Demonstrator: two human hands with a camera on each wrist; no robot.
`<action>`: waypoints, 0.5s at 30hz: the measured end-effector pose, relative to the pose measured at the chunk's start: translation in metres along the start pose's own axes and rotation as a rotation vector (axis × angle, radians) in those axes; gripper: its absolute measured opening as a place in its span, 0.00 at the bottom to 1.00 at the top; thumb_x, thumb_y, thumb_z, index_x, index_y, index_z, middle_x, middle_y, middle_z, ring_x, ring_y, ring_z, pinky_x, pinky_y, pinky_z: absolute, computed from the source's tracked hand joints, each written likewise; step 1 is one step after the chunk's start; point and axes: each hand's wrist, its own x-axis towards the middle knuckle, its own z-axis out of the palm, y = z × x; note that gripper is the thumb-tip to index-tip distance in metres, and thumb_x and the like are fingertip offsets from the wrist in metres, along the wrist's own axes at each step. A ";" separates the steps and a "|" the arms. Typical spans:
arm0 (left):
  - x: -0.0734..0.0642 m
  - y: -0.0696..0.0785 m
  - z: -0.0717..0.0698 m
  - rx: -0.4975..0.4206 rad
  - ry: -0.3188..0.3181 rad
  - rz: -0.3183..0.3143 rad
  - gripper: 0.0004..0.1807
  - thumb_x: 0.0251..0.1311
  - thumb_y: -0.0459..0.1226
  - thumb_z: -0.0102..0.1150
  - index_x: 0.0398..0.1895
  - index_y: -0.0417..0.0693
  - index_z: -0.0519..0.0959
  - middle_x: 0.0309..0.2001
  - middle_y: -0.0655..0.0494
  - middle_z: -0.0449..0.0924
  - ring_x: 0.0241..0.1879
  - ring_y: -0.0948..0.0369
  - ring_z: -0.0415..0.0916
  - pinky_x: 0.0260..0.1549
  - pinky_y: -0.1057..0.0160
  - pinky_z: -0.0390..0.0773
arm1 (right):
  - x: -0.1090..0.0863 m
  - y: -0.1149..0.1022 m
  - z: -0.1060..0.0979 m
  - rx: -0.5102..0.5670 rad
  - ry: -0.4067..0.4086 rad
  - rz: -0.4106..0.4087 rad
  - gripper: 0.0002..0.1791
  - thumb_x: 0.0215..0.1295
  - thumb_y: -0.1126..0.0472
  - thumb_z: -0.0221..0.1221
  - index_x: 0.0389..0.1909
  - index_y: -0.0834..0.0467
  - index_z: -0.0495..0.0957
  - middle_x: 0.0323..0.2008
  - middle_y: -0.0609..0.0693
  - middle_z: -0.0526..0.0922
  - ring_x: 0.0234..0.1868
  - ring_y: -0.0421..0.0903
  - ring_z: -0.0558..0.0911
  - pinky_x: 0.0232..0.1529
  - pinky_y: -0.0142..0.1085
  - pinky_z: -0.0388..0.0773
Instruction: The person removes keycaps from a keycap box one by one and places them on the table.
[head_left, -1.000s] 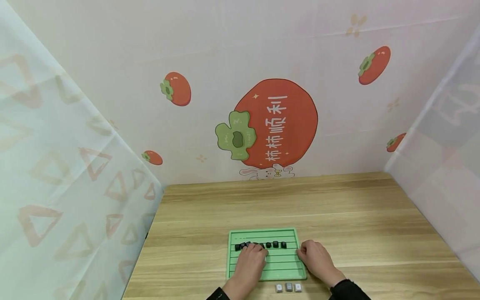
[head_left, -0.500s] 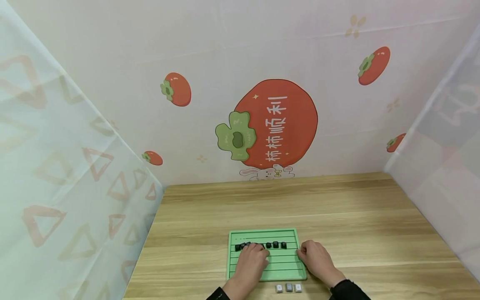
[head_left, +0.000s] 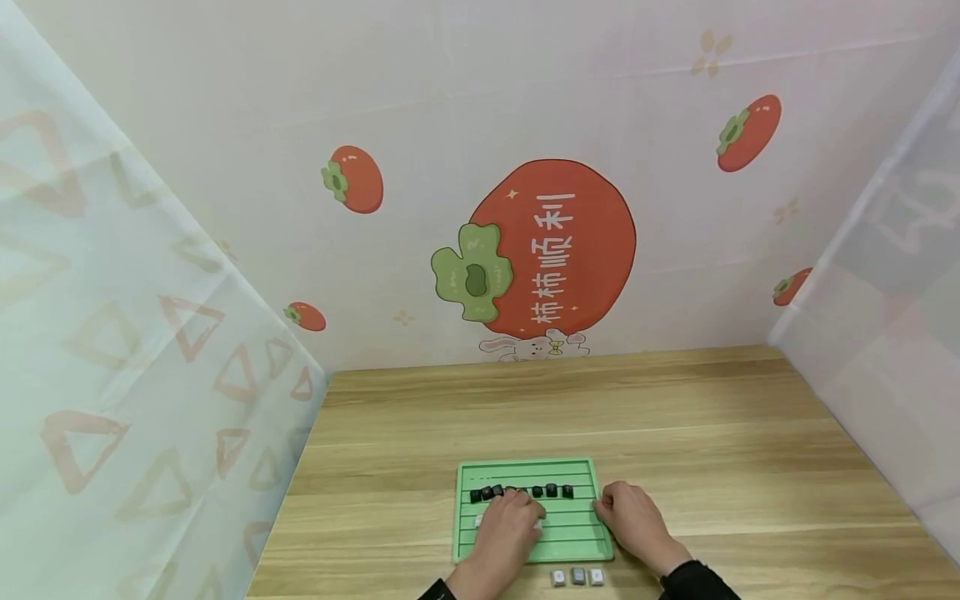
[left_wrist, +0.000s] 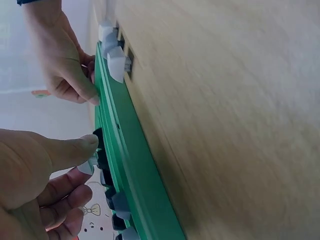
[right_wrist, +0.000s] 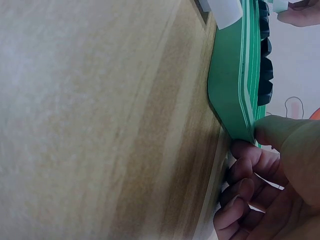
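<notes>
My left hand is over the green ridged board. Its thumb and fingertips pinch a small pale keycap, held just above the board in the left wrist view. A row of black keycaps runs across the board beyond that hand, partly hidden by its fingers. To its left, a bit of a white keycap shows on the board. My right hand grips the board's right edge, thumb on top and curled fingers against the side and below in the right wrist view.
Two white keycaps and a grey keycap lie on the wooden table along the board's near edge. A printed cloth closes off the back, with further cloths on both sides.
My left hand has shifted slightly right along the board, and a white keycap now shows to its left. The right hand and the board stay put.
</notes>
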 end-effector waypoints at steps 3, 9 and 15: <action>-0.001 0.003 -0.002 0.005 0.019 0.032 0.11 0.47 0.39 0.77 0.36 0.55 0.88 0.35 0.62 0.86 0.35 0.65 0.78 0.34 0.71 0.73 | 0.000 0.000 0.000 0.004 -0.003 0.004 0.29 0.66 0.61 0.63 0.13 0.49 0.55 0.14 0.42 0.50 0.18 0.39 0.54 0.25 0.29 0.50; -0.004 0.007 -0.006 0.014 0.002 0.073 0.10 0.49 0.40 0.77 0.36 0.56 0.87 0.34 0.64 0.85 0.35 0.67 0.76 0.35 0.69 0.73 | 0.001 0.002 0.002 0.013 0.003 -0.002 0.29 0.66 0.61 0.63 0.12 0.49 0.55 0.14 0.42 0.51 0.17 0.39 0.54 0.24 0.29 0.50; -0.007 0.009 -0.006 0.007 -0.016 0.105 0.11 0.48 0.40 0.77 0.35 0.58 0.87 0.35 0.66 0.84 0.38 0.68 0.76 0.37 0.69 0.74 | 0.001 0.003 0.003 0.016 0.011 -0.010 0.29 0.65 0.61 0.63 0.12 0.49 0.55 0.14 0.42 0.51 0.17 0.39 0.54 0.24 0.28 0.50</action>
